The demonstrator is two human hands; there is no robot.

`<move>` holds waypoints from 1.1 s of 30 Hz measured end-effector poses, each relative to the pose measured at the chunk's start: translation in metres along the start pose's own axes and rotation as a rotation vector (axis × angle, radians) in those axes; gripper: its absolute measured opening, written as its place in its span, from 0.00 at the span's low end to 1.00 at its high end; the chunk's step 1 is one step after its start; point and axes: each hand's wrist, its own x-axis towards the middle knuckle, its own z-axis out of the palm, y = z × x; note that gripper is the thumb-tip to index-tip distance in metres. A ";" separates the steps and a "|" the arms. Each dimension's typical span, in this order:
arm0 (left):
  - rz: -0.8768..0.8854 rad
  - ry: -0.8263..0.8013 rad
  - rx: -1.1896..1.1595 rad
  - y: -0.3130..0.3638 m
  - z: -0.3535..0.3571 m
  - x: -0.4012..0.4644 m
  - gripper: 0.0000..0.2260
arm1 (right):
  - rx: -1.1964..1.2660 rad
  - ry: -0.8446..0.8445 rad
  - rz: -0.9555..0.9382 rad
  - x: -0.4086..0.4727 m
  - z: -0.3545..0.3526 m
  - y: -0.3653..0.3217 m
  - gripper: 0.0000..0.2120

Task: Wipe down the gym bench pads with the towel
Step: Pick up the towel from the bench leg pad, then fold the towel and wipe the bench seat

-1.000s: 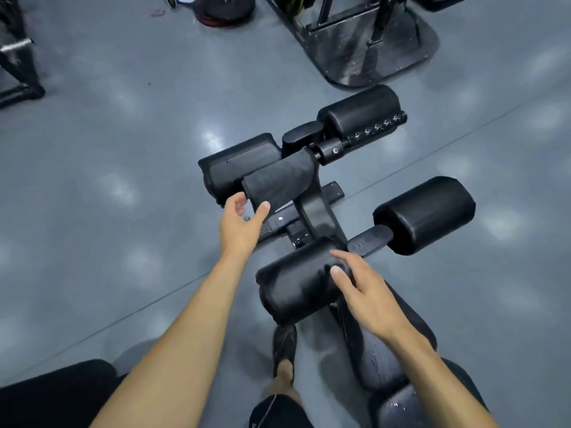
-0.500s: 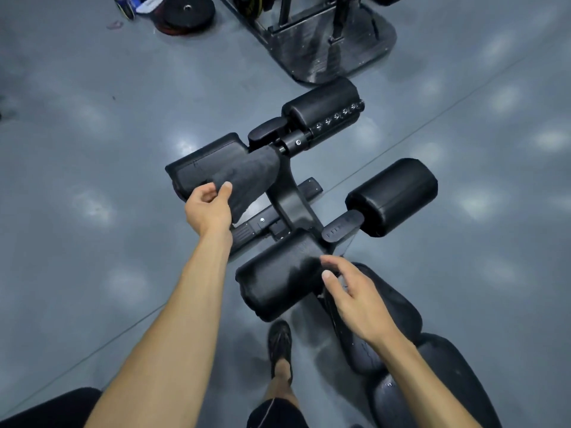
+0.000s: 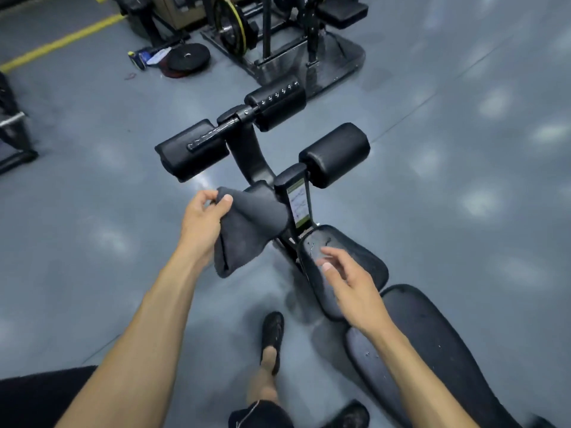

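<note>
Towel, dark grey, is pinched at its upper corner by the left hand and hangs just left of the bench frame. The right hand is held with fingers loosely spread, grasping nothing, over the droplet-speckled seat pad. 3 roller pads are seen beyond.

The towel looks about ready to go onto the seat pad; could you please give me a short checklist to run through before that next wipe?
1. Towel gripped by the left hand: ok, thumb and fingers pinch its upper edge.
2. Towel spread flat for wiping: not ok, it hangs bunched.
3. Seat pad needs wiping: ok, droplets show on it.
4. Right hand free: ok, open, holds nothing, over the seat pad.
5. Towel touching the near left roller pad: cannot tell, the towel hides it.
6. Back pad wiped: not ok, specks remain.
</note>
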 end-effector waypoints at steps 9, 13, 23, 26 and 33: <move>-0.279 -0.519 -0.260 -0.067 0.021 -0.098 0.05 | 0.517 0.061 0.150 -0.053 0.024 0.072 0.30; -0.379 -0.612 -0.290 -0.114 0.015 -0.088 0.06 | 0.631 0.220 0.170 -0.048 0.045 0.098 0.31; -0.108 -0.661 0.153 -0.237 -0.011 -0.034 0.07 | 0.425 0.316 0.113 -0.028 0.095 0.188 0.14; -0.028 -0.636 0.206 -0.280 -0.006 -0.024 0.05 | 0.356 0.291 0.085 -0.017 0.100 0.227 0.12; 0.142 -0.637 0.148 -0.385 0.027 0.021 0.07 | 0.217 0.271 -0.082 0.016 0.104 0.330 0.10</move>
